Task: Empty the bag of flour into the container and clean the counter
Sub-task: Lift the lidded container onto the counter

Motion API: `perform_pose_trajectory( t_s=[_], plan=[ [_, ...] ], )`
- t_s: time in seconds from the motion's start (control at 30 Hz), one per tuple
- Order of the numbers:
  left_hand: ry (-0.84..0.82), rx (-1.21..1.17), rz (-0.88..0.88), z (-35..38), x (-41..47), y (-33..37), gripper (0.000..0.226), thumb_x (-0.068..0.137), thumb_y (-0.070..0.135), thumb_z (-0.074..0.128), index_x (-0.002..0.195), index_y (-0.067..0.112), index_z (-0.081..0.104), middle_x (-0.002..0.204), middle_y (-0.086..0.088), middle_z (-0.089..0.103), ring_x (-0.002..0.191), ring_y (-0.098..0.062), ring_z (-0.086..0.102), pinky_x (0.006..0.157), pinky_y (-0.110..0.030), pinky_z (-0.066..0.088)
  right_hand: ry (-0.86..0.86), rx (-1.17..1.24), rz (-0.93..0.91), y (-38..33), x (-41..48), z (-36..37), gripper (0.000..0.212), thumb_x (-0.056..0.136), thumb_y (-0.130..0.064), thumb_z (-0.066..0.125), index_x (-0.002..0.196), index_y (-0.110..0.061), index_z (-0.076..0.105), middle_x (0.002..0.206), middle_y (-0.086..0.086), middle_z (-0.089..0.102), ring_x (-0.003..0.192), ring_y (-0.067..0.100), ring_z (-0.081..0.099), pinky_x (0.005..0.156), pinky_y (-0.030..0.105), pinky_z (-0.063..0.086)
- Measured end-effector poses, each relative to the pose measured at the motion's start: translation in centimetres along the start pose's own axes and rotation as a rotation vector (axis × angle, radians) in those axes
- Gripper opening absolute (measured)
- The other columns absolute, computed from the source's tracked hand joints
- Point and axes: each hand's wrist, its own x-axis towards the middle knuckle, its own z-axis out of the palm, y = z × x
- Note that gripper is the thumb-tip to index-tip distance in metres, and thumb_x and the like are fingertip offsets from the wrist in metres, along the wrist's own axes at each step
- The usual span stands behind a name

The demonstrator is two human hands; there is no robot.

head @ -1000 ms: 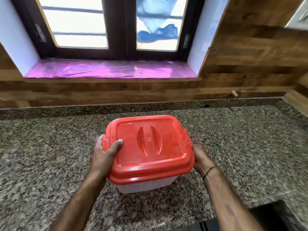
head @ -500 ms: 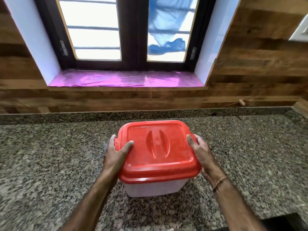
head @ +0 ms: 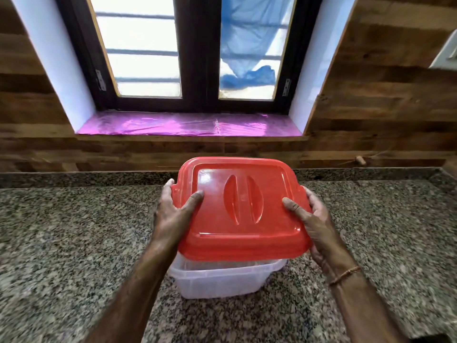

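Lid comes off before the flour goes in.

Left hand (head: 173,214) and right hand (head: 319,226) grasp the red lid (head: 242,209) above the clear container (head: 222,280) on the counter (head: 74,243); next, set it aside. No flour bag visible.

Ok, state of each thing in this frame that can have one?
red lid: off, held above the container
container: open, upright on the counter
left hand: gripping the lid's left edge
right hand: gripping the lid's right edge
window: shut
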Motion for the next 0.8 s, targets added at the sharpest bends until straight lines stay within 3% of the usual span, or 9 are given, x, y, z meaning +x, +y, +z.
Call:
perform_pose_trajectory(
  t_s=[0.13, 0.27, 0.37, 0.43, 0.5, 0.57, 0.67, 0.73, 0.8],
  plan=[
    [-0.030, 0.041, 0.013, 4.7, -1.1, 1.7, 0.094, 0.082, 0.065, 0.071, 0.159, 0.034, 0.027, 0.151, 0.001, 0.051, 0.131, -0.020, 0.055, 0.113, -0.044, 0.045, -0.017, 0.171, 0.054, -1.0, 1.8, -4.9, 0.074, 0.080, -0.014, 0.082, 0.145, -0.022, 0.049, 0.127, 0.013, 0.071, 0.104, 0.034, 0.076, 0.077, 0.045, 0.065],
    [-0.115, -0.004, 0.014, 11.4, -2.9, 2.8, 0.083, 0.093, 0.070, 0.050, 0.161, 0.028, 0.027, 0.158, 0.004, 0.043, 0.141, -0.014, 0.044, 0.119, -0.039, 0.035, 0.008, 0.285, 0.067, -0.8, 3.9, -12.4, 0.065, 0.085, -0.009, 0.075, 0.144, -0.021, 0.051, 0.129, 0.016, 0.070, 0.107, 0.036, 0.074, 0.079, 0.050, 0.064],
    [-0.174, 0.081, -0.031, 16.6, -4.2, 1.7, 0.097, 0.082, 0.089, 0.041, 0.158, 0.029, 0.034, 0.158, 0.004, 0.045, 0.144, -0.012, 0.043, 0.122, -0.046, 0.033, 0.052, 0.281, 0.047, -0.3, 5.5, -19.3, 0.060, 0.086, -0.007, 0.071, 0.143, -0.016, 0.054, 0.131, 0.019, 0.069, 0.096, 0.024, 0.076, 0.079, 0.043, 0.065],
    [-0.205, 0.225, -0.098, 20.1, -5.1, 0.8, 0.106, 0.075, 0.095, 0.042, 0.160, 0.032, 0.029, 0.162, 0.000, 0.041, 0.147, -0.021, 0.040, 0.121, -0.049, 0.032, 0.085, 0.303, 0.065, 0.4, 6.8, -24.2, 0.058, 0.088, -0.006, 0.069, 0.143, -0.016, 0.054, 0.132, 0.018, 0.068, 0.096, 0.023, 0.075, 0.080, 0.043, 0.065],
    [-0.197, 0.436, -0.130, 22.8, -5.9, 0.1, 0.094, 0.088, 0.079, 0.047, 0.162, 0.028, 0.022, 0.159, -0.006, 0.044, 0.145, -0.032, 0.042, 0.117, -0.044, 0.036, 0.098, 0.308, 0.100, 1.3, 8.2, -28.1, 0.057, 0.089, -0.005, 0.070, 0.143, -0.017, 0.055, 0.131, 0.017, 0.069, 0.095, 0.022, 0.076, 0.076, 0.042, 0.066],
    [-0.144, 0.665, -0.120, 24.3, -6.1, -0.7, 0.079, 0.097, 0.065, 0.045, 0.161, 0.027, 0.018, 0.144, -0.016, 0.059, 0.131, -0.040, 0.054, 0.103, -0.042, 0.044, 0.121, 0.312, 0.134, 2.8, 9.4, -30.7, 0.059, 0.088, -0.005, 0.070, 0.144, -0.015, 0.055, 0.129, 0.017, 0.069, 0.091, 0.019, 0.077, 0.069, 0.037, 0.065],
    [-0.064, 0.869, -0.112, 25.1, -6.0, -1.3, 0.066, 0.101, 0.060, 0.040, 0.156, 0.027, 0.023, 0.119, -0.030, 0.069, 0.111, -0.048, 0.063, 0.087, -0.045, 0.048, 0.136, 0.310, 0.189, 5.7, 10.5, -32.3, 0.059, 0.088, -0.003, 0.070, 0.144, -0.011, 0.052, 0.118, 0.013, 0.072, 0.088, 0.020, 0.077, 0.064, 0.034, 0.063],
    [-0.044, 0.951, -0.110, 25.2, -5.9, -1.4, 0.066, 0.102, 0.058, 0.038, 0.157, 0.024, 0.023, 0.117, -0.034, 0.067, 0.109, -0.052, 0.062, 0.086, -0.047, 0.047, 0.136, 0.293, 0.227, 8.0, 11.2, -32.2, 0.060, 0.087, 0.000, 0.070, 0.143, -0.009, 0.051, 0.112, 0.011, 0.073, 0.089, 0.023, 0.074, 0.061, 0.033, 0.063],
    [-0.035, 1.010, -0.098, 25.3, -5.9, -1.3, 0.068, 0.103, 0.057, 0.036, 0.158, 0.022, 0.021, 0.117, -0.037, 0.065, 0.108, -0.054, 0.061, 0.087, -0.049, 0.047, 0.134, 0.289, 0.271, 10.1, 11.7, -31.3, 0.063, 0.085, 0.001, 0.072, 0.143, -0.010, 0.050, 0.119, 0.015, 0.071, 0.085, 0.021, 0.074, 0.064, 0.035, 0.065]
  ],
)
